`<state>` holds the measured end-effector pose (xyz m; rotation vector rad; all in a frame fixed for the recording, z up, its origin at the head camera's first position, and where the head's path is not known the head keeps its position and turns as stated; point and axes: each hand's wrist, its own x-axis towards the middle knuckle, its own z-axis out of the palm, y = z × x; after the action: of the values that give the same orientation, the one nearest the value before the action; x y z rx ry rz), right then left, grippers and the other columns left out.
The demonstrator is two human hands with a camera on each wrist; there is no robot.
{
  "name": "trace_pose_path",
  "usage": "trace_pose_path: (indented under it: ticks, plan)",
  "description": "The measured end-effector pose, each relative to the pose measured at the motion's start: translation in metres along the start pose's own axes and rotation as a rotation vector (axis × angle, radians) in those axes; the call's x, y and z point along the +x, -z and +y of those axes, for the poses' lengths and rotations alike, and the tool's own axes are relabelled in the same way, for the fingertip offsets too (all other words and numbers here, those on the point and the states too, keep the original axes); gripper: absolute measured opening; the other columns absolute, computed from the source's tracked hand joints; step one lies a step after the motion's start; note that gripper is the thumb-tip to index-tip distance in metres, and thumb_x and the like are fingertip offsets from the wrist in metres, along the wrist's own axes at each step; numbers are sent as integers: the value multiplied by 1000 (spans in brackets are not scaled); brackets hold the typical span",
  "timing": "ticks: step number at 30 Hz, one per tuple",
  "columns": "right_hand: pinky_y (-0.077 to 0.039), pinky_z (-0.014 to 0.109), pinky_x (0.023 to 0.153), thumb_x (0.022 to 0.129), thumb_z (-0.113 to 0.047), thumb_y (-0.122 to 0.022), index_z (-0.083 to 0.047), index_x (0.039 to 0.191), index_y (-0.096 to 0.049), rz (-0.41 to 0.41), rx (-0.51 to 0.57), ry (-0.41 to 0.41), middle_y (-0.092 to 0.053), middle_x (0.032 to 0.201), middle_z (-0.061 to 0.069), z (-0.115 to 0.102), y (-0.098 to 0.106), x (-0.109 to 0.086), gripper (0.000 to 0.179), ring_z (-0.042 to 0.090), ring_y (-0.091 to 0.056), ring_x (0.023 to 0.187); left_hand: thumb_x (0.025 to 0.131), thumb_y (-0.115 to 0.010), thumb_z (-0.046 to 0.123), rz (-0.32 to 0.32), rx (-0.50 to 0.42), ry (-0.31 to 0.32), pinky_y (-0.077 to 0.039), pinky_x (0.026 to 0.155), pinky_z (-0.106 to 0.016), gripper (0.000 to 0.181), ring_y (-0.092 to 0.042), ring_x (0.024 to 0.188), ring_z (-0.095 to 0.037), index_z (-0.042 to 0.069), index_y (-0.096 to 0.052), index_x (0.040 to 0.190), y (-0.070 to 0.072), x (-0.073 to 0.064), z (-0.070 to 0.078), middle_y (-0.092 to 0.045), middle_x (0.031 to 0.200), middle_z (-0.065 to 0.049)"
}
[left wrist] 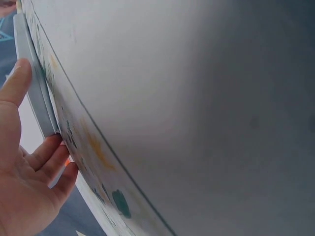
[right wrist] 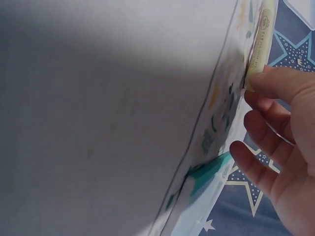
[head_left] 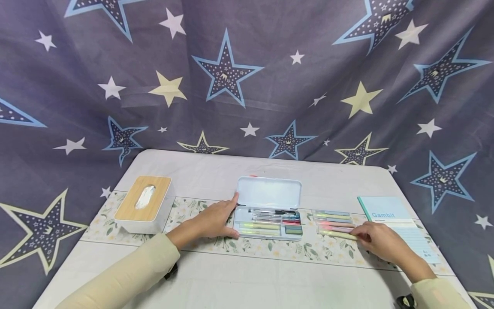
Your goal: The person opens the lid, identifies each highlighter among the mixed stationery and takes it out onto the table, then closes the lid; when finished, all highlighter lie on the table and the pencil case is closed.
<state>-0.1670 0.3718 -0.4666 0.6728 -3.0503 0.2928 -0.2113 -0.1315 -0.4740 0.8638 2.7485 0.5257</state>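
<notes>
A pale blue pencil case (head_left: 269, 192) lies with its lid raised, holding several pens, yellow highlighters (head_left: 260, 227) and a small dark green block (head_left: 293, 230). My left hand (head_left: 214, 219) rests against the left side of the case, thumb at the front corner and fingers spread toward the hinge. In the left wrist view, the thumb (left wrist: 18, 81) lies on the case's side wall. To the right of the case is a row of pastel highlighters. My right hand (head_left: 380, 240) pinches the right end of the front, pale yellow highlighter (right wrist: 261, 44) between thumb and index finger.
A tissue box (head_left: 162, 205) with a wooden top stands at the left. A light blue notebook (head_left: 386, 208) lies at the right, partly behind the right hand. A floral strip (head_left: 270, 249) crosses the white table; a star-patterned cloth (head_left: 231, 116) hangs behind.
</notes>
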Motion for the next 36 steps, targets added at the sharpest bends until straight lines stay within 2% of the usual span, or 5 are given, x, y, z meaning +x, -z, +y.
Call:
trace_pose_path:
  ticks: [11, 20, 27, 32, 36]
  plan:
    - [-45, 26, 58, 81, -8, -80, -22, 85, -76, 68, -44, -37, -68, 79, -11, -1, -5, 6, 14, -3, -47, 65, 81, -76, 65, 8, 4, -5, -39, 118, -51, 126, -47, 142, -37, -2, -7, 163, -2, -1, 0, -46, 155, -23]
    - [-47, 25, 58, 82, -10, -82, -23, 84, -75, 81, -37, -55, -68, 80, -12, -7, -1, 8, 15, -2, -52, 66, 81, -75, 65, 9, 9, -10, -39, 118, -51, 126, -46, 143, -37, -1, -7, 163, -1, -1, 0, -45, 156, -23]
    - [-46, 23, 57, 84, -11, -81, -23, 86, -76, 127, -7, 22, -67, 79, -15, -19, 3, 16, 14, -5, -50, 65, 81, -75, 65, 4, 25, -1, -38, 118, -51, 126, -46, 144, -36, -1, -6, 163, -1, -1, 0, -45, 156, -22]
    - [-43, 22, 57, 85, -9, -79, -20, 92, -78, 137, 28, 83, -67, 80, -15, -36, 4, 24, 13, -7, -44, 65, 81, -76, 64, 3, 14, 2, -38, 119, -51, 125, -45, 144, -37, -1, -7, 163, 0, -1, 1, -44, 157, -22]
    - [-46, 21, 58, 85, -8, -80, -17, 94, -78, 141, 43, 127, -68, 79, -14, -51, 4, 32, 13, -7, -46, 66, 81, -75, 65, 6, 7, -1, -38, 119, -52, 125, -45, 144, -37, -2, -7, 163, 0, -1, 1, -44, 157, -23]
